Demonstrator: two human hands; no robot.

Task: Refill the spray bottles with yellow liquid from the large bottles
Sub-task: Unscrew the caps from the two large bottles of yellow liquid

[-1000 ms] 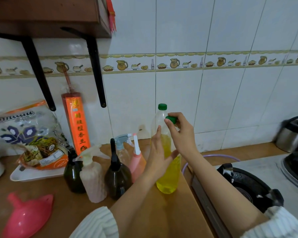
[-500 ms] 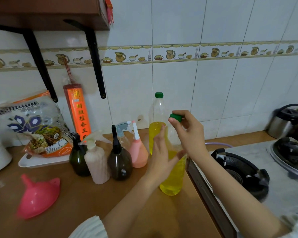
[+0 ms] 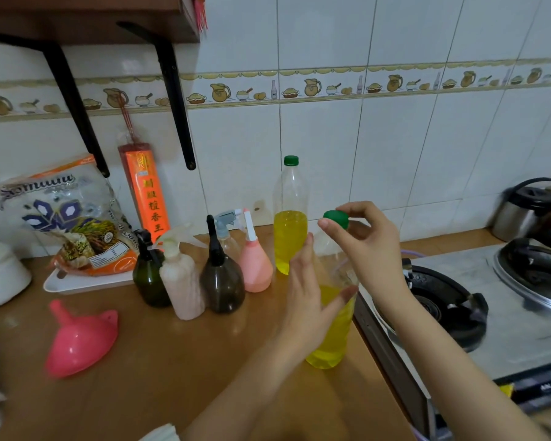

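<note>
Two large clear bottles of yellow liquid stand on the wooden counter (image 3: 178,361). The near large bottle (image 3: 333,332) is held around its middle by my left hand (image 3: 309,294). My right hand (image 3: 366,246) pinches its green cap (image 3: 336,218) at the bottle's top. The far large bottle (image 3: 290,230) stands behind, capped in green. To the left stand several spray bottles: dark green (image 3: 149,278), pale pink (image 3: 180,281), dark brown (image 3: 220,278), a clear one (image 3: 228,237) and a pink one (image 3: 255,265).
A pink funnel (image 3: 80,340) lies on the counter at the left. A white tray (image 3: 77,284) holds a snack bag (image 3: 61,218) by the wall. An orange incense pack (image 3: 147,195) leans behind. A gas stove (image 3: 458,310) with a pan and kettle (image 3: 528,208) fills the right side.
The view has tilted down. My right hand still pinches the green cap with its fingers turned a little; my left hand stays on the near bottle.
</note>
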